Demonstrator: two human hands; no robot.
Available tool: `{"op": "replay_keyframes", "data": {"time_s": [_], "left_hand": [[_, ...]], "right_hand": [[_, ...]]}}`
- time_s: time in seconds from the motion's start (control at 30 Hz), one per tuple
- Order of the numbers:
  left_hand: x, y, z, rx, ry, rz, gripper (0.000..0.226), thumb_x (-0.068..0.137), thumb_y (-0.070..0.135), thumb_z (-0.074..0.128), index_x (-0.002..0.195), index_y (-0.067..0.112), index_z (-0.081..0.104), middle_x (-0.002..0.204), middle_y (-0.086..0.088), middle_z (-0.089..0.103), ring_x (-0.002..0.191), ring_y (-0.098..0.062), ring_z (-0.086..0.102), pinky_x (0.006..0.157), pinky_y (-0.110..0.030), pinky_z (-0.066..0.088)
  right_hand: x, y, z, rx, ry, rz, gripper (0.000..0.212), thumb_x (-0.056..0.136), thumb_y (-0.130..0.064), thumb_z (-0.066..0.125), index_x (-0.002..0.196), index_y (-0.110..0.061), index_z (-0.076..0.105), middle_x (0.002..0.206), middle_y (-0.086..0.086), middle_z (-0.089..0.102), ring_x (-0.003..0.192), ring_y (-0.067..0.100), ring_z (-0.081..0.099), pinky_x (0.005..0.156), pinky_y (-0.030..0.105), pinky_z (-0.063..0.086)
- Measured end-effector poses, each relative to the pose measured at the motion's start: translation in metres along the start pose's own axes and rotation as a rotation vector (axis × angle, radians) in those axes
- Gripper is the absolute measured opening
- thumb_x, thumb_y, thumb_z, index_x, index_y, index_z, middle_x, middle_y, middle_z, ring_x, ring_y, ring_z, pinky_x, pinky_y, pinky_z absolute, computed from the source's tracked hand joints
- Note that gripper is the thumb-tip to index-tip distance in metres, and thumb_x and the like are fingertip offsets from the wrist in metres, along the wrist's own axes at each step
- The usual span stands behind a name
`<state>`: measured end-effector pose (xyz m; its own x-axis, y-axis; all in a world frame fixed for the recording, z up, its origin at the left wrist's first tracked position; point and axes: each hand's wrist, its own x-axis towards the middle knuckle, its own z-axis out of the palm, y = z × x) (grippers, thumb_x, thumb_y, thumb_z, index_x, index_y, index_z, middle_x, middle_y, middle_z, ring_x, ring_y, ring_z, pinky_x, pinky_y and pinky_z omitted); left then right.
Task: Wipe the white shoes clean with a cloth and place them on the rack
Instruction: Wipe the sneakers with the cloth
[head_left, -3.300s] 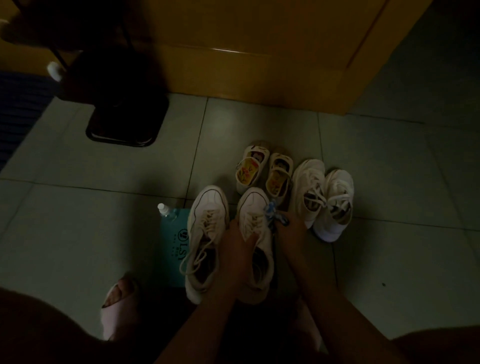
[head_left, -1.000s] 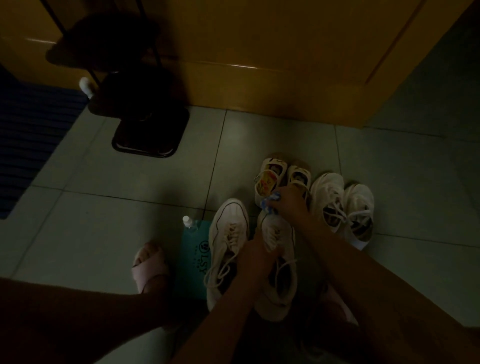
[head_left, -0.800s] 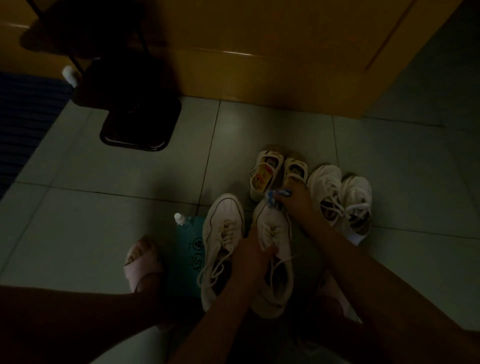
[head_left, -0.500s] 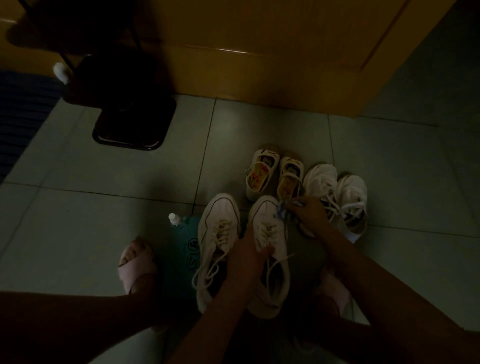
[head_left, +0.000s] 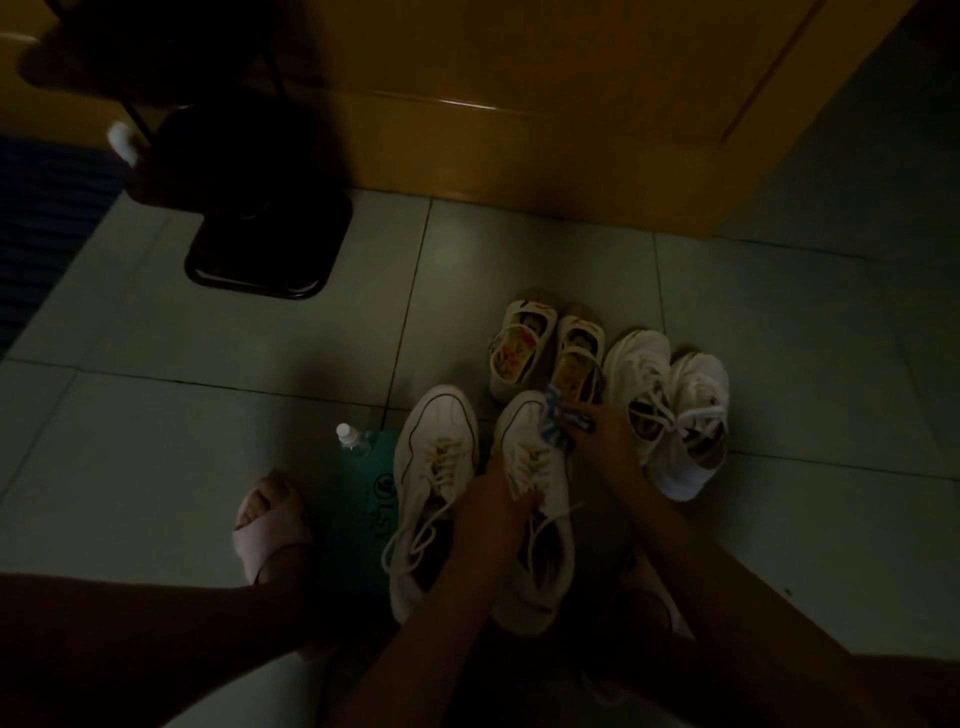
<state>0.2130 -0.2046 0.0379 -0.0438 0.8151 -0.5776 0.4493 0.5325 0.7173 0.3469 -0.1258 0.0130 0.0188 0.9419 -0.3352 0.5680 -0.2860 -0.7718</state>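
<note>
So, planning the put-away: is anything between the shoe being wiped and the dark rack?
Nothing visible: only bare floor tiles lie between the shoe and the rack. Its partner shoe lies close on its left.

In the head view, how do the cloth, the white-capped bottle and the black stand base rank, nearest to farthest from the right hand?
1. Cloth, gripped in the right hand.
2. White-capped bottle, well to its left.
3. Black stand base, far upper left.

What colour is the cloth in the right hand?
The cloth is white with blue markings; head view.
</note>
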Motion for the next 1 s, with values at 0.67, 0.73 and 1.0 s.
{"op": "replay_keyframes", "data": {"time_s": [0.67,0.73,1.0], "left_hand": [[-0.029,0.010,-0.100,-0.032,0.271,0.107,0.032,0.091,0.017,0.057,0.123,0.013,0.057,0.115,-0.006,0.065,0.101,-0.018,0.060,0.085,-0.027,0.045],[-0.030,0.007,-0.103,-0.127,0.236,0.091,0.028,0.089,0.015,0.059,0.117,0.013,0.061,0.110,-0.008,0.066,0.099,-0.021,0.062,0.090,-0.039,0.052],[-0.038,-0.008,-0.128,-0.568,0.099,-0.048,0.036,0.091,0.028,0.055,0.124,0.013,0.054,0.114,-0.009,0.061,0.094,-0.022,0.062,0.075,-0.036,0.054]], "right_hand": [[-0.043,-0.031,-0.051,0.197,-0.019,0.150,0.029,0.092,-0.002,0.045,0.115,-0.003,0.063,0.123,0.014,0.058,0.111,0.027,0.054,0.088,0.031,0.046],[-0.048,-0.041,-0.049,0.239,-0.038,0.126,0.030,0.093,-0.006,0.047,0.119,-0.004,0.060,0.118,0.011,0.059,0.102,0.021,0.054,0.071,0.018,0.049],[-0.074,-0.096,0.000,0.268,-0.211,-0.064,0.030,0.087,-0.012,0.062,0.117,-0.011,0.059,0.112,0.006,0.060,0.093,0.018,0.061,0.070,0.019,0.054]]}}
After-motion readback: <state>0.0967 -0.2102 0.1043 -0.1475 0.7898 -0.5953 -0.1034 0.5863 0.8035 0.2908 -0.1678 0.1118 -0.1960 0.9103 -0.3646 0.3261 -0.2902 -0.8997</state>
